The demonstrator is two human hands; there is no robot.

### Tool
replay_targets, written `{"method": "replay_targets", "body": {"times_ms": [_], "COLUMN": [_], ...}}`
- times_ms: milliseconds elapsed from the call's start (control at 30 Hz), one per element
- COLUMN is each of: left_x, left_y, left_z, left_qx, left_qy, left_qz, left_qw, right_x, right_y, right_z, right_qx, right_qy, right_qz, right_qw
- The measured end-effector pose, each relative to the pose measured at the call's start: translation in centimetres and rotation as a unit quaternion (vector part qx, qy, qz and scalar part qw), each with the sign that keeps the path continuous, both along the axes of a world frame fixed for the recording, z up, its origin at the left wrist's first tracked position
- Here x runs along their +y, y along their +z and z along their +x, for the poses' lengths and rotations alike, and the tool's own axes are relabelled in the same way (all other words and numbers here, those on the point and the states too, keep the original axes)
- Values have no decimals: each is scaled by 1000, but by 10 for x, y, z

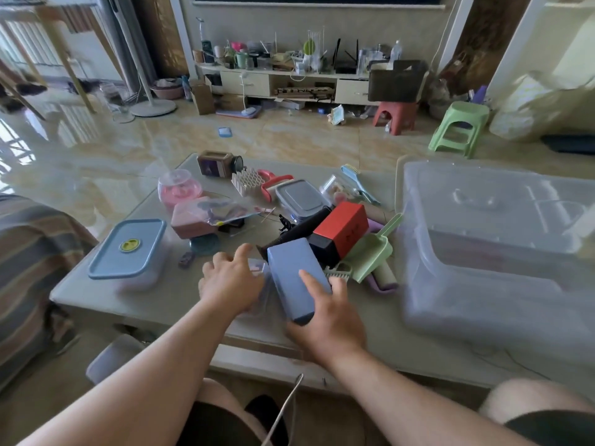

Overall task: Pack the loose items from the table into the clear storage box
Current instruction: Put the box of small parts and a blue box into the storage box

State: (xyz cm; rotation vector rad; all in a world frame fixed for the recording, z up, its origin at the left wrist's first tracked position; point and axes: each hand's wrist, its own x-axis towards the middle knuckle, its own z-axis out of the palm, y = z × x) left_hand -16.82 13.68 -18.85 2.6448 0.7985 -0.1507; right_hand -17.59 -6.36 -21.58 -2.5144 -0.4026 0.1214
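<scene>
Right hand: I see my right hand point(325, 317) grasping the blue box point(294, 278) at its near end, one finger laid along the top face, the rest wrapped round its right side
Left hand: my left hand point(230, 281) lies palm down just left of the blue box, fingers bent over a small clear container point(260, 278); I cannot tell whether it truly grips it
Blue box: tilted, far end propped on the pile, near end in my right hand
Pile beyond: a red and black box point(341, 230) sits just behind the blue box, a green scoop point(373, 249) to its right, a lint roller point(384, 278) under the scoop
Further out: a grey lidded container point(301, 197), a white rack point(246, 181), a brown jar point(215, 162) lying on its side, a pink tub point(178, 188)
Left side: a blue-lidded container point(128, 249) stands apart near the table point(154, 304) edge
Clear storage box: the clear storage box point(489, 252) stands on the right of the table, well apart from both hands, blurred; its contents I cannot make out
</scene>
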Motion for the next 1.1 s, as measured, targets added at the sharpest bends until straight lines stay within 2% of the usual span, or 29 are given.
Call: {"method": "replay_targets", "body": {"times_ms": [67, 133, 267, 400, 500, 633, 700, 767, 867, 1000, 1100], "left_x": [-4, -8, -7, -4, -4, -28, -57, -82, -123, -189, -236], "left_y": [-10, -18, -19, -3, 18, 77, 122, 157, 192, 202, 187], "left_z": [-5, -10, -14, -29, -40, -38, -30, -11, 27, 83, 121], "left_qx": [56, 79, 48, 57, 23, -86, -151, -180, -226, -232, -232], "left_qy": [-9, -22, -22, 2, 41, 3, -37, -86, -155, -244, -300], "left_qz": [-39, -34, -27, -46, -83, -136, -152, -136, -174, -164, -119], "left_qw": [998, 996, 998, 997, 995, 987, 976, 970, 946, 927, 918], "right_x": [-10, -17, -33, -85, -152, -242, -275, -298, -312, -297, -281], "right_y": [7, 21, 76, 166, 228, 266, 259, 243, 212, 175, 142], "right_z": [2, 4, 0, 7, 26, 66, 91, 115, 146, 185, 214], "right_qx": [-11, -19, -59, -86, -95, -51, -21, 13, 13, 8, 45], "right_qy": [2, 3, 52, 133, 151, 101, 72, 45, 61, 133, 166], "right_qz": [21, 52, 120, 236, 236, 172, 110, 51, -87, -156, -179], "right_qw": [1000, 998, 990, 959, 955, 979, 991, 998, 994, 979, 969]}}
